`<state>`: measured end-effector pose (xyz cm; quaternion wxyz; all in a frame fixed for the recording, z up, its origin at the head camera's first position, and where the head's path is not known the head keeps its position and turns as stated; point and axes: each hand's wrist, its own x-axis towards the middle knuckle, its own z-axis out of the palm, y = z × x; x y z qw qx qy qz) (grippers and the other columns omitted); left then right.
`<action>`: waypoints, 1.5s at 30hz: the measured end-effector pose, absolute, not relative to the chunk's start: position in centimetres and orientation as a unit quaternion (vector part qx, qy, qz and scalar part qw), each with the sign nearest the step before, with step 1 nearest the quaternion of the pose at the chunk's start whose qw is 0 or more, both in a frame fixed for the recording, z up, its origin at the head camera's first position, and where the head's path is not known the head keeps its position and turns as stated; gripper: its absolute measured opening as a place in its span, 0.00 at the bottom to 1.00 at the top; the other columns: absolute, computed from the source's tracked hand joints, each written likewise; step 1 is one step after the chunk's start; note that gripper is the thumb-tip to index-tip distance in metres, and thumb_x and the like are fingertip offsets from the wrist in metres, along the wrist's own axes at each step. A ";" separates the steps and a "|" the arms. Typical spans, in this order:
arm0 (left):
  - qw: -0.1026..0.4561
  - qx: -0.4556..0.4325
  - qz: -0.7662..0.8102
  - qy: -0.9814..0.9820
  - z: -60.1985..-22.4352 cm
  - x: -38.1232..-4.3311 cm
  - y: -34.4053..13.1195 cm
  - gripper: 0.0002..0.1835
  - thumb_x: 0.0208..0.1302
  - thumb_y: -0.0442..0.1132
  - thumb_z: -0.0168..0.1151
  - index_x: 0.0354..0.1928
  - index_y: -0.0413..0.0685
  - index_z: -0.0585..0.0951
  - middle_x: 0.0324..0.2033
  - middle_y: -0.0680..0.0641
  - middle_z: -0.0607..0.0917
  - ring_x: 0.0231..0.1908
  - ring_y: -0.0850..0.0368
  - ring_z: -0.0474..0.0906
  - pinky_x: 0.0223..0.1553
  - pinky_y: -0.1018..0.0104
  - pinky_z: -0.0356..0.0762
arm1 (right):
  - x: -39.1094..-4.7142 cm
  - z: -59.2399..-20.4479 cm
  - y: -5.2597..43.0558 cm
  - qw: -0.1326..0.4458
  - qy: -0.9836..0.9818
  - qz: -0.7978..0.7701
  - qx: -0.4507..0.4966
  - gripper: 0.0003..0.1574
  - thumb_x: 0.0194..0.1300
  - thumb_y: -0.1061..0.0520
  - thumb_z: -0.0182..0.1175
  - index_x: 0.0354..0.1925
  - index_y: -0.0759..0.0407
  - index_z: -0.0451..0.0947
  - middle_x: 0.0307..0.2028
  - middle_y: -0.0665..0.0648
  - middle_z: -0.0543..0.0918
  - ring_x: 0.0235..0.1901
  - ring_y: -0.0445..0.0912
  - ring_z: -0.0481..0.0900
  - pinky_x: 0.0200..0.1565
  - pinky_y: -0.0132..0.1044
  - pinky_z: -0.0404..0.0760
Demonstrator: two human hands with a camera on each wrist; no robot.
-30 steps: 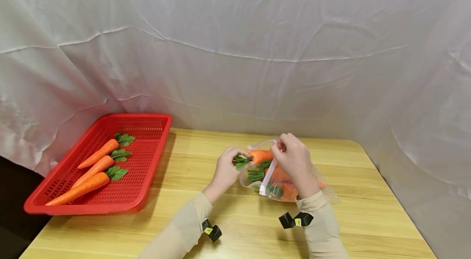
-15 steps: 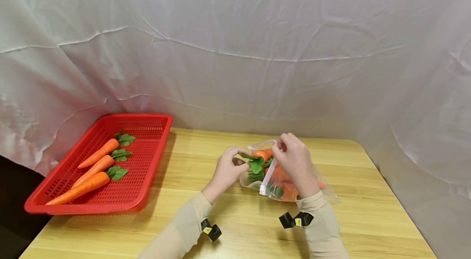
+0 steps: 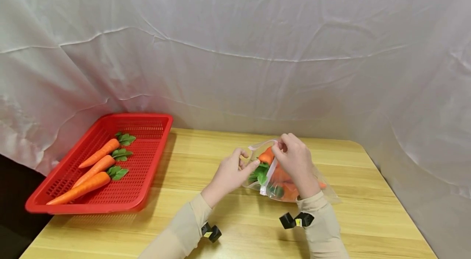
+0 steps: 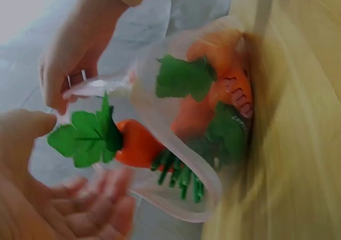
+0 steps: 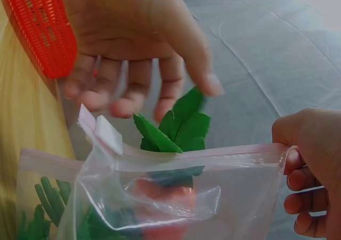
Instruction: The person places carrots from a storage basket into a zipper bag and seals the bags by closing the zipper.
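Note:
A clear zipper bag (image 3: 268, 175) lies on the table, its mouth facing left. Several carrots show through the plastic, some with green tops. One carrot (image 4: 139, 144) sits in the mouth, its leaves (image 5: 184, 124) poking out past the rim. My left hand (image 3: 229, 172) is right beside those leaves, thumb apart from the loosely bent fingers, gripping nothing. Between thumb and fingers, my right hand (image 3: 295, 160) pinches the bag's upper rim and keeps it raised. The white slider (image 5: 109, 135) is at the near end of the zip.
A red plastic basket (image 3: 152, 173) stands at the left of the wooden table (image 3: 228, 238). In it lie three carrots (image 3: 90, 187) with leafy tops. Pale cloth (image 3: 235, 67) hangs behind the table. The table's right edge slopes away beyond the bag.
The carrot at the bag's mouth has gone further in, to the right, its leaves turning downward. My left hand has let go of it. My right hand stays on the rim.

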<state>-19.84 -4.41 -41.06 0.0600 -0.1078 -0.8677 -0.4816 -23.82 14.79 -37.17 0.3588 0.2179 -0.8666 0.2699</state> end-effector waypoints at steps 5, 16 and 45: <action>-0.018 -0.117 -0.535 -0.836 -40.9 -19.5 -4.1 0.26 0.67 0.60 0.56 0.58 0.52 0.70 0.32 0.44 0.85 0.24 0.50 0.84 0.26 0.62 0.81 | -23.9 -37.2 14.8 0.363 -0.865 0.267 0.221 0.11 0.51 0.64 0.60 0.19 0.56 0.68 0.19 0.53 0.70 0.19 0.42 0.64 0.22 0.32 0.63; 0.054 -0.131 -0.547 -0.825 -41.1 -19.8 -4.2 0.04 0.65 0.34 0.61 0.39 0.41 0.81 0.30 0.43 0.84 0.27 0.51 0.84 0.29 0.63 0.84 | -23.8 -37.1 14.7 0.360 -0.867 0.268 0.216 0.11 0.51 0.63 0.59 0.19 0.56 0.68 0.19 0.53 0.70 0.20 0.42 0.64 0.22 0.32 0.62; 0.139 -0.080 -0.490 -0.857 -42.7 -22.3 -3.2 0.09 0.58 0.38 0.70 0.31 0.48 0.77 0.23 0.52 0.81 0.24 0.66 0.73 0.26 0.75 0.73 | -23.7 -37.1 14.8 0.336 -0.880 0.265 0.205 0.15 0.56 0.60 0.61 0.19 0.54 0.67 0.19 0.52 0.68 0.19 0.41 0.61 0.22 0.31 0.61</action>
